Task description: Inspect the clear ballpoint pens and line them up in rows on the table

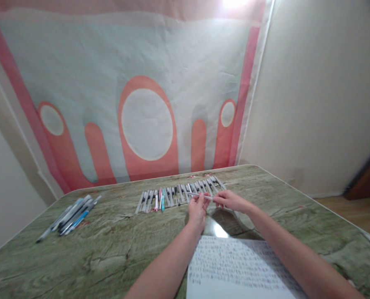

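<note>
A slim pale pen [207,197] is held between both hands above the table. My left hand [198,209] is closed on its middle, with the thin end pointing left past the fingers. My right hand [230,200] pinches the pen's right end. Behind the hands, a long row of pens and clear caps [171,197] lies side by side, partly hidden by the fingers. Within that row are a pink-and-white pen [156,202] and a teal one [163,202]. A handwritten sheet of paper [231,265] lies between my forearms.
At the left of the wood-patterned table [110,257] lies a loose pile of pens [72,215], some black, grey and blue. A patterned pink and white sheet [147,50] hangs behind the table's far edge.
</note>
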### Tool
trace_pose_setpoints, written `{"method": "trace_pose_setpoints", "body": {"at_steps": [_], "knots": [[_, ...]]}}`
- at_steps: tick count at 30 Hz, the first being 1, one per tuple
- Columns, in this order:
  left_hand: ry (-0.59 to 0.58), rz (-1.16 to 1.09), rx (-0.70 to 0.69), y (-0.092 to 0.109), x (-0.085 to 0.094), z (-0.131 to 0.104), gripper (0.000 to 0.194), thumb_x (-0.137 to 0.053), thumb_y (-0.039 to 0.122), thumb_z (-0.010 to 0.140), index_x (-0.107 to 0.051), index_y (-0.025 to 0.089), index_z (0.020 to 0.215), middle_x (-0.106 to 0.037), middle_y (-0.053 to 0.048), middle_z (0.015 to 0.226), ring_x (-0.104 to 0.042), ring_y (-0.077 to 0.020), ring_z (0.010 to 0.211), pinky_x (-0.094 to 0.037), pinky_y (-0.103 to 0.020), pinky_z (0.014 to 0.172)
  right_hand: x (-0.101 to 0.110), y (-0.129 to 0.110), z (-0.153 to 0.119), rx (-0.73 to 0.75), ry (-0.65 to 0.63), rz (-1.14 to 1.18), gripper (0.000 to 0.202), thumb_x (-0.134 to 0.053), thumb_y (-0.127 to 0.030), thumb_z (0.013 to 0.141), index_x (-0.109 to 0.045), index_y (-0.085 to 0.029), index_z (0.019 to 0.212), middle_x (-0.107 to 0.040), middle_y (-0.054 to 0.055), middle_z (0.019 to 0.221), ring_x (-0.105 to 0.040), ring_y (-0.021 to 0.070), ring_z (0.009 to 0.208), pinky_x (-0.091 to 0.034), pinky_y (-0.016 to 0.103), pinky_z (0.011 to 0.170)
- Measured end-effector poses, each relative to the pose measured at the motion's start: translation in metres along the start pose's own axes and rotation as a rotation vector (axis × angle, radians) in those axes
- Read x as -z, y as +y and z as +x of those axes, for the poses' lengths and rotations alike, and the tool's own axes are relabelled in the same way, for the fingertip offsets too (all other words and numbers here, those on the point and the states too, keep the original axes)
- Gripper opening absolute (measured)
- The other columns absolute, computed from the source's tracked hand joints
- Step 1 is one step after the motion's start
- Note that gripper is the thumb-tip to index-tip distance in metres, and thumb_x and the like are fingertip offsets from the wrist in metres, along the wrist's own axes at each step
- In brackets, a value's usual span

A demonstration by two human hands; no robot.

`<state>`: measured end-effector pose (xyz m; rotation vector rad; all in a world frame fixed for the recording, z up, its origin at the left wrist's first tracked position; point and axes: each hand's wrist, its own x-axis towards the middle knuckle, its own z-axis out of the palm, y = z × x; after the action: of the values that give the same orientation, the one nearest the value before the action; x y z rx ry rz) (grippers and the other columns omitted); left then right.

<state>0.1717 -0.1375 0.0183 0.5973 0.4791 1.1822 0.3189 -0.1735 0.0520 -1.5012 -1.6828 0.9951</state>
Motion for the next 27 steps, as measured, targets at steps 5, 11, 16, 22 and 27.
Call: {"method": "trace_pose_setpoints", "body": {"at_steps": [5,11,16,22,27], "knots": [[-0.001,-0.012,0.008,-0.0008,0.0005,0.0005,0.021,-0.061,0.021,0.069,-0.044,0.014,0.080,-0.062,-0.007,0.083,-0.061,-0.0135,0.079,-0.046,-0.031,0.080,0.0009,0.0001,-0.0004,-0.011,0.025,-0.006,0.043,-0.051,-0.053,0.068,-0.057,-0.012,0.076,-0.058,0.001,0.064,-0.046,0.0077,0.051,-0.032,0.018,0.044],[0.022,-0.014,0.016,0.0000,0.0001,0.0003,0.023,-0.063,0.023,0.068,-0.044,0.014,0.078,-0.063,-0.007,0.083,-0.061,-0.0134,0.079,-0.046,-0.030,0.080,0.0006,0.0017,0.0001,0.012,-0.003,-0.024,0.043,-0.047,-0.052,0.071,-0.058,-0.011,0.071,-0.057,0.002,0.060,-0.047,0.0082,0.050,-0.034,0.019,0.047],[0.025,-0.014,0.010,-0.0006,0.0005,0.0010,0.026,-0.065,0.025,0.064,-0.044,0.014,0.076,-0.063,-0.007,0.080,-0.061,-0.0141,0.076,-0.046,-0.031,0.078,0.0010,0.0002,-0.0007,0.026,0.051,-0.025,0.039,-0.055,-0.049,0.066,-0.057,-0.011,0.073,-0.055,0.000,0.058,-0.044,0.0069,0.049,-0.031,0.017,0.044],[0.036,-0.010,0.007,-0.0013,0.0021,0.0018,0.028,-0.066,0.026,0.063,-0.044,0.014,0.076,-0.063,-0.007,0.080,-0.061,-0.0145,0.076,-0.045,-0.031,0.077,0.0007,-0.0030,-0.0014,0.014,-0.003,-0.014,0.041,-0.046,-0.050,0.072,-0.057,-0.011,0.073,-0.058,0.002,0.063,-0.048,0.0082,0.051,-0.035,0.019,0.047],[0.063,-0.006,0.001,-0.0024,0.0030,0.0032,0.030,-0.067,0.026,0.062,-0.043,0.015,0.075,-0.063,-0.005,0.077,-0.061,-0.0136,0.074,-0.045,-0.029,0.076,0.0010,-0.0015,-0.0018,0.027,0.044,0.016,0.029,-0.059,-0.039,0.065,-0.054,-0.013,0.074,-0.051,-0.003,0.057,-0.044,0.0068,0.050,-0.034,0.018,0.046]]}}
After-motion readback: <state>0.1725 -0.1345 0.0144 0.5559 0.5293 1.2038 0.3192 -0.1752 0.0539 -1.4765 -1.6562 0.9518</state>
